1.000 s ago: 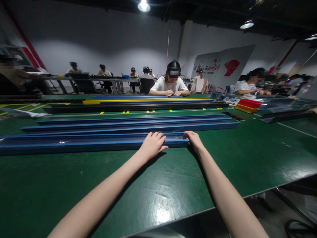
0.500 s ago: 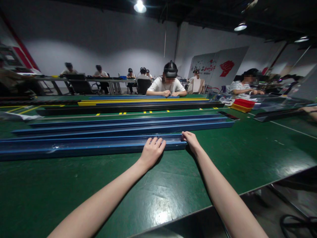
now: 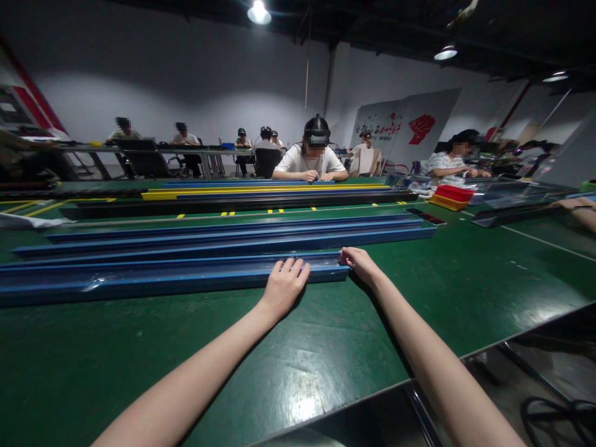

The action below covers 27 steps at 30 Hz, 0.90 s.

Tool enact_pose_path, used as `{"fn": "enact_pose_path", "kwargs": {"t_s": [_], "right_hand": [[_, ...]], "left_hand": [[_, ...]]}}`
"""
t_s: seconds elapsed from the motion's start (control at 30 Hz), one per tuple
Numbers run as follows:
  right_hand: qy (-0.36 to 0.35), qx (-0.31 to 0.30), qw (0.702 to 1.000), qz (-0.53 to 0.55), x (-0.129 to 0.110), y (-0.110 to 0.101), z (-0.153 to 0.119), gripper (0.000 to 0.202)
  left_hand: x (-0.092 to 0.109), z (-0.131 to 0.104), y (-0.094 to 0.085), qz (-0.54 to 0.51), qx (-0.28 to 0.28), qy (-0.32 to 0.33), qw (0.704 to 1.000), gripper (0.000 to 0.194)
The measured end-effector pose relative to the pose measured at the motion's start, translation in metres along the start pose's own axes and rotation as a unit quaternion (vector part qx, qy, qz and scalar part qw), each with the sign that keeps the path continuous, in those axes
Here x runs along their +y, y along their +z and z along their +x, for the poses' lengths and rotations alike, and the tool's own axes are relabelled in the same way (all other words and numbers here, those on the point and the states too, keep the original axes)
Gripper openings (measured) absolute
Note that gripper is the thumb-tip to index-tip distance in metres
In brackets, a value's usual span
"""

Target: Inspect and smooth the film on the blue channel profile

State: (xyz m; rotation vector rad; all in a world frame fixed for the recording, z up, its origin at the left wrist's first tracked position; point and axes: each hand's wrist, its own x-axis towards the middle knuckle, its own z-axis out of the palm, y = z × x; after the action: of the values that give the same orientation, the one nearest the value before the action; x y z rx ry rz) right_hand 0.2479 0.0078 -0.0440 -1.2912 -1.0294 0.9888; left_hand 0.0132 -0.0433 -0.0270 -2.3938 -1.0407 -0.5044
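A long blue channel-shaped strip (image 3: 195,285) lies across the near part of the green table, with something clear and shiny along its inside. My left hand (image 3: 285,287) rests near its right end, fingers curled over the near rim. At that end, my right hand (image 3: 359,264) has thumb and fingers pinched together beside the far corner. Whatever is between those fingertips is too small to make out. Just behind lie more blue strips (image 3: 307,241), side by side.
Farther back are a black strip (image 3: 195,205) and a yellow strip (image 3: 261,191). A phone (image 3: 426,216) and red and yellow trays (image 3: 451,196) lie to the right. Across the table sits a co-worker (image 3: 311,158); another person's hand (image 3: 577,208) shows at the right edge.
The view has shifted slightly. My right wrist and forearm have swung a little to the right, while the fingertips stay at the strip's end. My left hand stays on the rim.
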Motion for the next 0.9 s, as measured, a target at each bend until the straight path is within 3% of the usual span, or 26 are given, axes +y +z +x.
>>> {"fn": "enact_pose_path", "kwargs": {"t_s": [0.23,0.5,0.67,0.9], "right_hand": [[0.005,-0.031,0.999,0.027,-0.005,-0.008,-0.011,0.020],[0.006,-0.026,1.000,0.012,-0.003,-0.004,-0.009,0.025],[-0.010,-0.007,0.999,-0.053,-0.005,-0.004,-0.011,0.029],[-0.028,-0.041,0.993,-0.104,-0.012,-0.004,-0.017,0.035]], "left_hand": [[0.001,0.001,0.001,0.001,0.015,-0.026,1.000,0.027],[0.000,0.000,0.006,0.025,0.058,-0.027,0.998,0.024],[0.000,0.001,0.006,0.026,0.064,-0.022,0.997,0.022],[-0.001,0.001,0.008,0.023,0.071,-0.011,0.997,0.022]]}}
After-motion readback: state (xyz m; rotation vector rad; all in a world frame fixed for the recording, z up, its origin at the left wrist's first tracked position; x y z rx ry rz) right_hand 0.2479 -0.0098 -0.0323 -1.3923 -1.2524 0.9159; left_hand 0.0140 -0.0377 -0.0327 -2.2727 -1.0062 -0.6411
